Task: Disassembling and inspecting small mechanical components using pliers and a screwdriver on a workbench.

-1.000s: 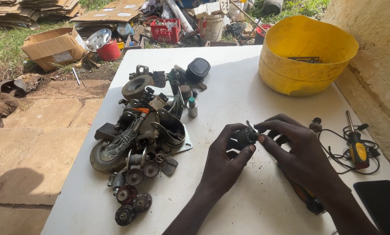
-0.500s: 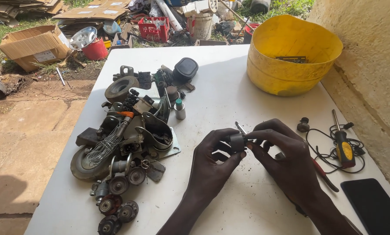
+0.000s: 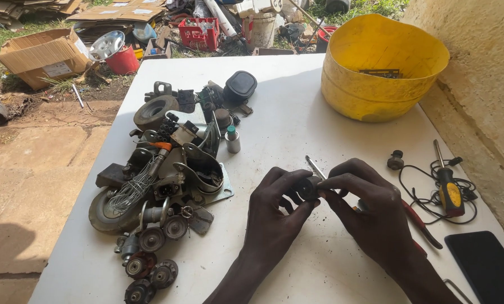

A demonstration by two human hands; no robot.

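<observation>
Fingers (image 3: pixel 297 197) pinch a small wheel (image 3: pixel 308 187); yellow tub (image 3: pixel 375 95) holds metal scraps (image 3: pixel 380 72).

White table (image 3: pixel 297 118), rough plaster wall (image 3: pixel 482 67), paved ground (image 3: pixel 32 169), sunlight

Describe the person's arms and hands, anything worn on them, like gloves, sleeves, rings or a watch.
Both hands are bare: no gloves on the left hand or the right hand. No rings show on the visible fingers, and no watch or bracelet at either wrist. The forearms are uncovered as far as the bottom edge of the picture, so no sleeves show.
</observation>
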